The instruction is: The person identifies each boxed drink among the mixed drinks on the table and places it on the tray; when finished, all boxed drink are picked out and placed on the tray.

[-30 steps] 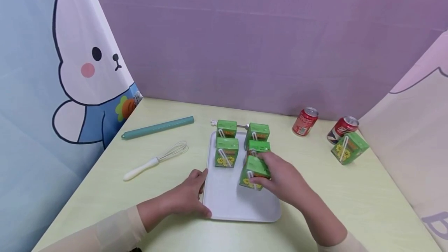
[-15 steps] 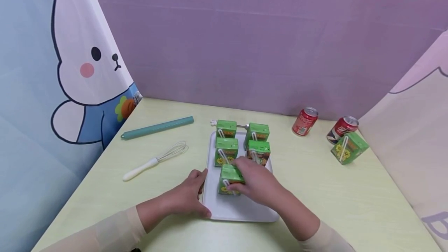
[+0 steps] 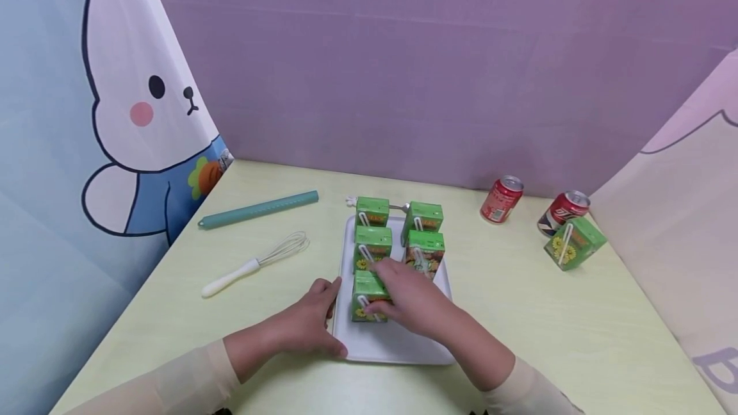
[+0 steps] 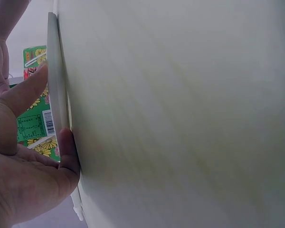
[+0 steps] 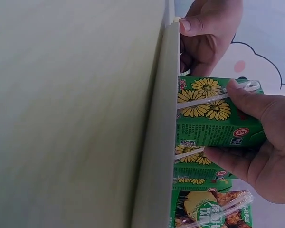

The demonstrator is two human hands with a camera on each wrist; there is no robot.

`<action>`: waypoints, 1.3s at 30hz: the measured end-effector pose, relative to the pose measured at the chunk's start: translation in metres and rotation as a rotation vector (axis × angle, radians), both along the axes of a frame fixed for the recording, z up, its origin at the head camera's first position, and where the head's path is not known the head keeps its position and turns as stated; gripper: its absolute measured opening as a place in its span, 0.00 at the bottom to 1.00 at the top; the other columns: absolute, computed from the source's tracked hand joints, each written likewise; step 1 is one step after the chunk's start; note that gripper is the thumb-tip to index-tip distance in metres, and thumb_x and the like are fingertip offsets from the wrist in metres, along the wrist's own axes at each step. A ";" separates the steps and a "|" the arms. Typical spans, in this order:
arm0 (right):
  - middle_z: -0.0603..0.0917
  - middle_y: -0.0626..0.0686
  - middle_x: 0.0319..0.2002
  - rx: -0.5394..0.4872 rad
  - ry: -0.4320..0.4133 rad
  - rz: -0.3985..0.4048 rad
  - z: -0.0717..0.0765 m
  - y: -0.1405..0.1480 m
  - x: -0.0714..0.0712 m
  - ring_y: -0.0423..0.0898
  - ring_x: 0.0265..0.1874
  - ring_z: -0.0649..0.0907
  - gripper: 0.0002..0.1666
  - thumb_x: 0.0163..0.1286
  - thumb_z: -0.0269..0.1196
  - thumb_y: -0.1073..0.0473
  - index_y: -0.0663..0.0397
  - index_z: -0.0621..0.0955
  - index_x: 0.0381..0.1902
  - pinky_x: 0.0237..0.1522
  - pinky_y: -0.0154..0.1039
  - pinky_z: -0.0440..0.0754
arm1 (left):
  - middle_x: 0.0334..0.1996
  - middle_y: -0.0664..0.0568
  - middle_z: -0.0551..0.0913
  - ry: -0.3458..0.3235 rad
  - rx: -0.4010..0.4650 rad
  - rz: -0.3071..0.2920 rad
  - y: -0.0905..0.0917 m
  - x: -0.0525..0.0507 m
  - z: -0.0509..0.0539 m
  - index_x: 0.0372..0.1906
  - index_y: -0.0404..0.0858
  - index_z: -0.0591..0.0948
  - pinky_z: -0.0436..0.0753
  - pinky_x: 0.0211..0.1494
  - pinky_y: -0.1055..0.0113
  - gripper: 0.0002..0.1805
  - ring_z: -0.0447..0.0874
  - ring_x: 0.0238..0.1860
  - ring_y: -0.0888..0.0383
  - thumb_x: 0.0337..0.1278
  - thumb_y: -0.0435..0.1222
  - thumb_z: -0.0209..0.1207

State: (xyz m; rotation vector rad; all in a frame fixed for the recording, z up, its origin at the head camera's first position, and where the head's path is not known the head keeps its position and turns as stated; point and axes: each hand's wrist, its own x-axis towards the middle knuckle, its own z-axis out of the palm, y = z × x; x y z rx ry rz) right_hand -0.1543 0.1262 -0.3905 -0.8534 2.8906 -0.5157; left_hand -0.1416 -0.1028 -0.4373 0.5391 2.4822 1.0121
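My right hand (image 3: pixel 412 296) grips a green juice box (image 5: pixel 218 114) with a straw, thumb on its front and fingers on its side. The box stands upright on the left side of the white tray (image 3: pixel 398 348), in front of another juice box (image 3: pixel 372 243). My left hand (image 3: pixel 305 324) holds the tray at its near left edge, with fingertips against the rim (image 4: pixel 58 76). Two juice boxes stand behind each other on the tray's right side, the nearer one (image 3: pixel 425 250) with a brown front. A further green box (image 3: pixel 371 211) stands at the back left.
A whisk (image 3: pixel 256 264) and a teal stick (image 3: pixel 259 210) lie left of the tray. Behind it, a thin utensil (image 3: pixel 398 207) is partly hidden. To the right are two red cans, one upright (image 3: pixel 502 199) and one (image 3: pixel 564 212) behind a tilted juice box (image 3: pixel 574 243).
My right hand has carried the juice box leftward across the tray, from in front of the right column to the left column. The left hand has stayed at the tray's edge.
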 end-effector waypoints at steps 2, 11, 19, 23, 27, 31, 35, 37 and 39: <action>0.79 0.45 0.53 -0.001 0.001 0.001 0.000 0.000 0.000 0.42 0.49 0.79 0.37 0.60 0.67 0.38 0.45 0.71 0.62 0.49 0.44 0.79 | 0.53 0.47 0.63 0.003 -0.001 0.000 0.000 0.000 0.000 0.77 0.30 0.47 0.72 0.43 0.68 0.71 0.69 0.44 0.58 0.28 0.49 0.80; 0.73 0.46 0.65 -0.050 -0.031 -0.048 0.008 0.010 0.001 0.44 0.61 0.75 0.48 0.58 0.65 0.30 0.39 0.64 0.71 0.59 0.51 0.76 | 0.53 0.47 0.63 -0.004 0.002 0.000 0.000 0.000 -0.001 0.77 0.30 0.47 0.72 0.44 0.68 0.71 0.69 0.44 0.57 0.29 0.48 0.80; 0.79 0.49 0.54 -0.223 0.109 -0.163 0.032 0.049 -0.009 0.47 0.49 0.82 0.43 0.64 0.63 0.35 0.46 0.66 0.71 0.47 0.48 0.81 | 0.53 0.47 0.63 0.001 -0.005 0.010 0.001 0.000 -0.001 0.77 0.29 0.48 0.73 0.45 0.67 0.71 0.69 0.44 0.57 0.28 0.48 0.80; 0.78 0.53 0.53 -0.291 0.218 -0.231 0.045 0.081 -0.016 0.52 0.50 0.81 0.38 0.67 0.63 0.41 0.51 0.67 0.69 0.48 0.52 0.80 | 0.54 0.46 0.63 0.002 -0.008 0.011 0.001 0.000 -0.001 0.77 0.29 0.48 0.73 0.46 0.67 0.71 0.69 0.45 0.58 0.28 0.48 0.80; 0.76 0.56 0.55 -0.343 0.311 -0.334 0.055 0.116 -0.023 0.56 0.52 0.78 0.35 0.69 0.63 0.44 0.55 0.68 0.66 0.46 0.55 0.78 | 0.54 0.46 0.63 0.000 -0.005 0.011 0.001 -0.001 -0.001 0.77 0.29 0.47 0.73 0.47 0.67 0.72 0.69 0.45 0.58 0.28 0.48 0.80; 0.74 0.60 0.57 -0.388 0.357 -0.437 0.064 0.149 -0.027 0.59 0.53 0.77 0.35 0.68 0.63 0.47 0.59 0.67 0.66 0.49 0.58 0.75 | 0.54 0.46 0.63 0.004 0.000 0.013 0.000 0.000 -0.002 0.77 0.29 0.47 0.73 0.47 0.67 0.72 0.69 0.45 0.58 0.27 0.48 0.80; 0.71 0.64 0.59 -0.397 0.378 -0.559 0.071 0.180 -0.029 0.62 0.54 0.74 0.39 0.69 0.62 0.47 0.61 0.64 0.69 0.52 0.57 0.72 | 0.54 0.46 0.63 0.005 -0.002 0.009 0.000 0.000 -0.002 0.77 0.30 0.47 0.73 0.46 0.67 0.72 0.69 0.44 0.58 0.28 0.48 0.80; 0.69 0.64 0.60 -0.397 0.378 -0.628 0.073 0.196 -0.031 0.61 0.55 0.73 0.40 0.70 0.60 0.45 0.60 0.62 0.71 0.50 0.48 0.72 | 0.54 0.46 0.63 0.006 -0.004 0.006 0.000 0.000 -0.002 0.77 0.30 0.47 0.73 0.47 0.67 0.72 0.69 0.45 0.58 0.28 0.49 0.80; 0.67 0.63 0.63 -0.396 0.367 -0.693 0.074 0.211 -0.033 0.60 0.57 0.72 0.42 0.70 0.59 0.44 0.59 0.60 0.72 0.48 0.45 0.70 | 0.54 0.46 0.63 0.005 -0.006 0.007 0.000 0.000 -0.003 0.77 0.31 0.47 0.73 0.47 0.66 0.72 0.69 0.45 0.58 0.28 0.49 0.80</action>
